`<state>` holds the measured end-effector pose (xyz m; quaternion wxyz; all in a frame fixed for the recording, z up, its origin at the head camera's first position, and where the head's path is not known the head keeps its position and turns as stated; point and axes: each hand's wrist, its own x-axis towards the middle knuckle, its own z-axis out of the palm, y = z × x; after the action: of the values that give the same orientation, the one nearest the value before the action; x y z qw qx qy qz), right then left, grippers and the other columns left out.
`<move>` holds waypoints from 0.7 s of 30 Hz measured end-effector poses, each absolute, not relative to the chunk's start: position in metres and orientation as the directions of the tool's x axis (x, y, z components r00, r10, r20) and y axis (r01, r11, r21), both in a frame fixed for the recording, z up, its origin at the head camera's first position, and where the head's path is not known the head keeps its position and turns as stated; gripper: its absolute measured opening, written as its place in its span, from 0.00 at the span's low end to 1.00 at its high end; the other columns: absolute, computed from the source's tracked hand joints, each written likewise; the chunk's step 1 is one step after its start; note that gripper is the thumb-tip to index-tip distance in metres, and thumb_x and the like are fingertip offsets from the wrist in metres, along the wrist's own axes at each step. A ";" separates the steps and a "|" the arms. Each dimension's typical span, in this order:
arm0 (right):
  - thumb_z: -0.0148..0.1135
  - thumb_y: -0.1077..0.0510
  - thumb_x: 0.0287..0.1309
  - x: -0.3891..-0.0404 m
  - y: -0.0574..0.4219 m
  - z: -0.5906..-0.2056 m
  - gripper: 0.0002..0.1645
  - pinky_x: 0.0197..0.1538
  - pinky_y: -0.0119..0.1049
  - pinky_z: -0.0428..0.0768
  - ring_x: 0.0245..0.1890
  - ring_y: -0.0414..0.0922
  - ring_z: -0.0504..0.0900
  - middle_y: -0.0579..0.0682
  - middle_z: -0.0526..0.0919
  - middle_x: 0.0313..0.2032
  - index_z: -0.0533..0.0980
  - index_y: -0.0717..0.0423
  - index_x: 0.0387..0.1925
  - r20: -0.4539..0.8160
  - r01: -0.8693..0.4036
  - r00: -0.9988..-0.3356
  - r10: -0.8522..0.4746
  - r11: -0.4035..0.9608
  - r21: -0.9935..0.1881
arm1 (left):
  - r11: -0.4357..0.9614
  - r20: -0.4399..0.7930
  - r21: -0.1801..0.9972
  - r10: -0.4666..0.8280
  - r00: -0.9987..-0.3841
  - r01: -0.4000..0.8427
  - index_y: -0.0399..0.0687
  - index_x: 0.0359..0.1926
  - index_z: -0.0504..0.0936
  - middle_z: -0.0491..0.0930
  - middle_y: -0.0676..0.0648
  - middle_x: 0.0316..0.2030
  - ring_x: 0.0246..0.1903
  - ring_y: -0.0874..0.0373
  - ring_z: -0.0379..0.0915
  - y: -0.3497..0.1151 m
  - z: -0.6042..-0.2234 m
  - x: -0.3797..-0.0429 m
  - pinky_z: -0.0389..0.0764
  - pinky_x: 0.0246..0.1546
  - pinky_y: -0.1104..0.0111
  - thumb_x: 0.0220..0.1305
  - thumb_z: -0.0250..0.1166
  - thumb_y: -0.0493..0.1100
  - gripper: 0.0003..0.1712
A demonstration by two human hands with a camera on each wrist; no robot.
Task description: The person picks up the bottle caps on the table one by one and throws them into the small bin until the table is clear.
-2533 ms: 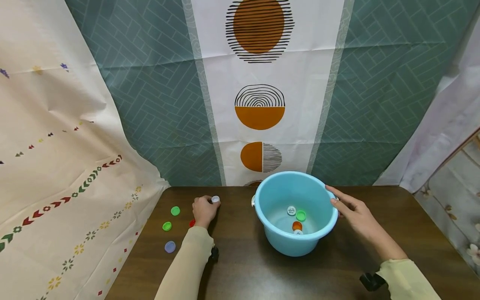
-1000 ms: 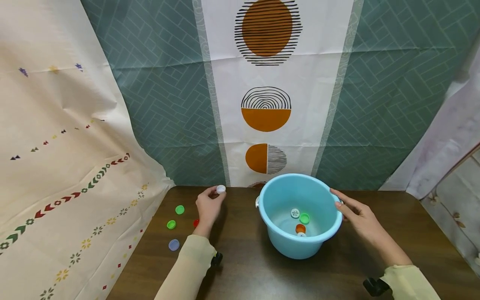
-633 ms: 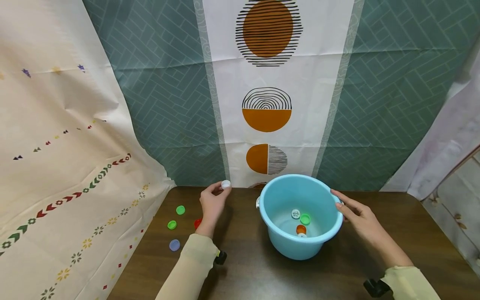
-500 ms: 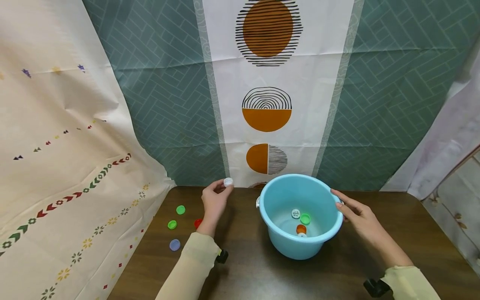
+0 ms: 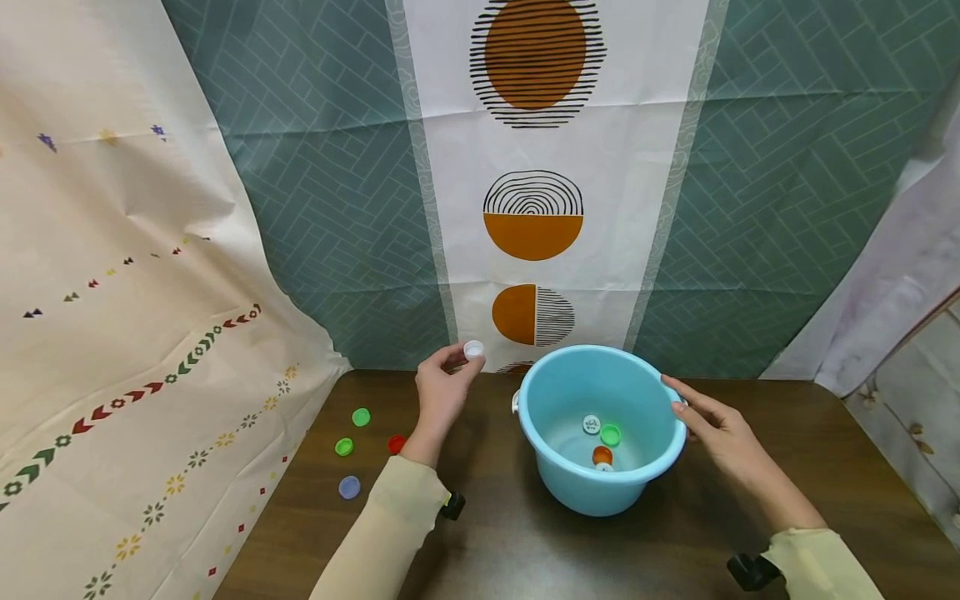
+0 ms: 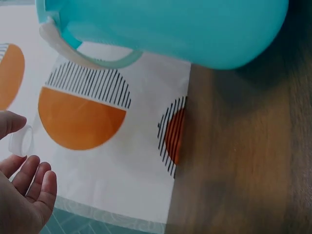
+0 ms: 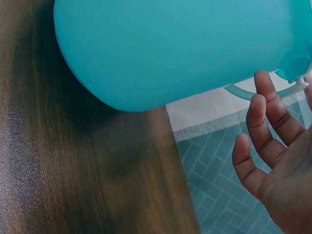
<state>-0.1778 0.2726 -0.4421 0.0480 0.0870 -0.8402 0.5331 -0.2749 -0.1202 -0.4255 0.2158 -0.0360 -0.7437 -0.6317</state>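
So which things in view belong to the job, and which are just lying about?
Likely the job:
white cap in left hand
blue bucket, right hand at its rim
caps inside
loose caps on the table

Likely just background:
cream cloth
teal-and-white hanging

The bucket and white cap look smooth plastic, the table glossy wood.

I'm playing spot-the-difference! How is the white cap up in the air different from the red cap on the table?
The white cap is pinched up in the left grip, while the red cap lies on the table. In the head view, the white cap looks nearer the blue bucket than the red cap does. Both are small and round.
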 end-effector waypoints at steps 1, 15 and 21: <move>0.50 0.46 0.73 -0.178 0.273 -0.442 0.29 0.42 0.37 0.82 0.47 0.36 0.79 0.61 0.67 0.66 0.63 0.43 0.72 0.173 -0.197 -0.980 -0.096 0.416 -0.888 | 0.195 0.372 0.922 -0.213 -0.903 0.334 0.45 0.44 0.87 0.84 0.47 0.36 0.37 0.54 0.80 -0.119 -0.423 -0.274 0.82 0.39 0.68 0.53 0.76 0.44 0.17; 0.50 0.46 0.73 -0.177 0.273 -0.442 0.29 0.42 0.39 0.83 0.46 0.36 0.80 0.62 0.67 0.66 0.63 0.44 0.72 0.174 -0.198 -0.980 -0.097 0.408 -0.891 | 0.183 0.380 0.916 -0.117 -0.917 0.357 0.48 0.43 0.86 0.84 0.49 0.39 0.37 0.50 0.82 -0.096 -0.400 -0.261 0.83 0.39 0.64 0.56 0.74 0.45 0.14; 0.50 0.46 0.73 -0.176 0.272 -0.442 0.29 0.42 0.38 0.83 0.46 0.37 0.80 0.62 0.67 0.66 0.63 0.44 0.72 0.170 -0.194 -0.981 -0.095 0.401 -0.895 | 0.171 0.378 0.916 -0.076 -0.923 0.362 0.48 0.45 0.86 0.84 0.49 0.40 0.38 0.49 0.82 -0.084 -0.393 -0.255 0.83 0.39 0.64 0.56 0.73 0.44 0.15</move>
<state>-0.1762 0.2719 -0.4424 0.0457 0.0867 -0.8357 0.5404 -0.2551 -0.0843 -0.3933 0.1719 -0.0957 -0.7457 -0.6366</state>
